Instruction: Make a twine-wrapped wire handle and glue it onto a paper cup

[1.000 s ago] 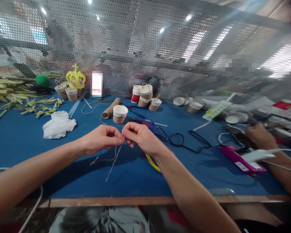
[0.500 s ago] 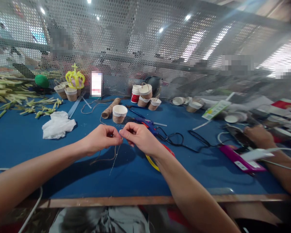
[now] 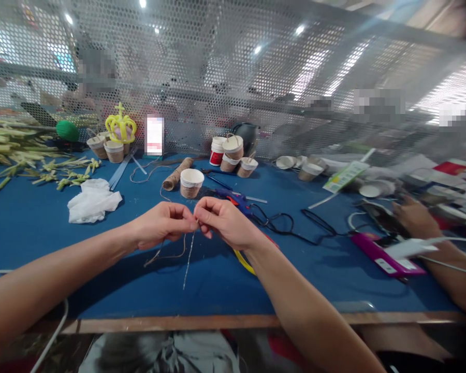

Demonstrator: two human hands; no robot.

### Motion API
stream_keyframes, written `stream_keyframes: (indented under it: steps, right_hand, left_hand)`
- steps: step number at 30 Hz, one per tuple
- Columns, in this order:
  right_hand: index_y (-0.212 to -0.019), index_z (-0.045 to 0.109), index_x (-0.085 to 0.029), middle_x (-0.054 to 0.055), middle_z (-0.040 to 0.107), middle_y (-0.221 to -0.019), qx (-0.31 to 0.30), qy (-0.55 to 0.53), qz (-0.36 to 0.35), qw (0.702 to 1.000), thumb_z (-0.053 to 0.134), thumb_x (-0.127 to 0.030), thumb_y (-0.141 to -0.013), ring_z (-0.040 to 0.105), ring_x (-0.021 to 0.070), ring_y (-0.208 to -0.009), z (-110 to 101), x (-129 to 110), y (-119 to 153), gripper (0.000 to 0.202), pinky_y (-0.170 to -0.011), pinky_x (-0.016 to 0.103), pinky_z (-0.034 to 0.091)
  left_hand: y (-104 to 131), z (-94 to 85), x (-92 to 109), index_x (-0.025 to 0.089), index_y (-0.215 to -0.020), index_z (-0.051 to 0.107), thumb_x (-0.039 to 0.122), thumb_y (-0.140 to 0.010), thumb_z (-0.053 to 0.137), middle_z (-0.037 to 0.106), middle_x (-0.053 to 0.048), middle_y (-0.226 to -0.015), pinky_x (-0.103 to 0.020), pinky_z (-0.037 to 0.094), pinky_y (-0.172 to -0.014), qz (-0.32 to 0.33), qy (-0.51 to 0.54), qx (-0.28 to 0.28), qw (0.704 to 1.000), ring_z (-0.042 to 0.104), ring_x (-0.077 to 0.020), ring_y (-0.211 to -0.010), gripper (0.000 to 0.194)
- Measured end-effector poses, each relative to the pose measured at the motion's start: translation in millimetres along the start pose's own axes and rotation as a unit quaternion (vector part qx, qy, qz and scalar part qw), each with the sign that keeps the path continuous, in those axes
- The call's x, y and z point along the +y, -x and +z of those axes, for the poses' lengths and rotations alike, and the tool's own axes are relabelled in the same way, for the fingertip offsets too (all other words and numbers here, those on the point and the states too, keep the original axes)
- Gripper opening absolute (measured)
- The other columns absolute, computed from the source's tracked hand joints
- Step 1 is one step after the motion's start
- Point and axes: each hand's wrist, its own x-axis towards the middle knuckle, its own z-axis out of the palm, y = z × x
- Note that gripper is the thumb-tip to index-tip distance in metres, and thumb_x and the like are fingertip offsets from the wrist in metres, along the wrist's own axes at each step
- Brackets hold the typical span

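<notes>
The upper end of a thin twisted strand (image 3: 188,259) is pinched by the closed fingertips of the left hand (image 3: 165,223) and the right hand (image 3: 223,220), neither being clearly nearer. From this grip its long axis is directed between six and seven o'clock. At twelve o'clock, a twine-wrapped cup (image 3: 191,184) is seen upright on the blue table (image 3: 225,292).

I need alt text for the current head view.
A person's left hand and right hand meet, pinching a thin strand over a blue table. Beyond, a white-rimmed cup stands beside a twine roll, with more cups behind.
</notes>
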Motion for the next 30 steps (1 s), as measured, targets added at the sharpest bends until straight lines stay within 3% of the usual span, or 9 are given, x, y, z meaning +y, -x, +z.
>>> stream_keyframes:
  steps: [6,16,25,30]
  right_hand:
    - [-0.066,0.049,-0.016,-0.006,0.045,-0.049,0.003,0.045,-0.005,0.999,0.06,-0.039,-0.07,0.04,0.0042,-0.042,-1.4,-1.9,1.4,0.026,-0.04,0.018,0.033]
    - [-0.068,0.048,-0.016,-0.006,0.044,-0.049,0.014,0.163,-0.009,0.986,0.052,-0.041,-0.076,0.041,0.0057,-0.043,-1.8,-1.7,1.5,0.027,-0.042,0.019,0.034]
    - [-0.066,0.046,-0.016,-0.005,0.044,-0.048,0.05,0.203,-0.007,0.978,0.051,-0.04,-0.076,0.039,0.0057,-0.04,3.0,-3.5,0.4,0.026,-0.039,0.019,0.031]
    - [-0.071,0.049,-0.015,-0.004,0.048,-0.053,0.031,0.113,-0.005,0.993,0.056,-0.038,-0.074,0.042,0.0059,-0.046,2.4,-0.4,-1.5,0.024,-0.041,0.019,0.035]
  left_hand:
    - [1.6,-1.8,4.4,0.013,-0.065,0.052,0.025,-0.064,0.064,0.04,0.007,-0.051,-0.02,0.014,-0.04,-0.001,-0.049,-0.01,0.999,0.026,-0.0021,-0.042,0.017]
    - [0.2,-1.7,2.8,0.014,-0.061,0.05,0.026,-0.067,0.058,0.038,0.007,-0.049,-0.019,0.019,-0.039,0.033,-0.186,0.038,0.981,0.027,-0.0037,-0.042,0.016]
    - [-2.1,1.4,0.4,0.014,-0.057,0.047,0.026,-0.065,0.059,0.037,0.008,-0.046,-0.02,0.017,-0.039,0.03,-0.157,0.064,0.985,0.026,-0.0033,-0.041,0.019]
    - [-3.8,0.3,-0.4,0.013,-0.06,0.048,0.019,-0.062,0.061,0.039,0.008,-0.048,-0.021,0.014,-0.04,0.003,-0.076,0.039,0.996,0.024,-0.0019,-0.04,0.015]
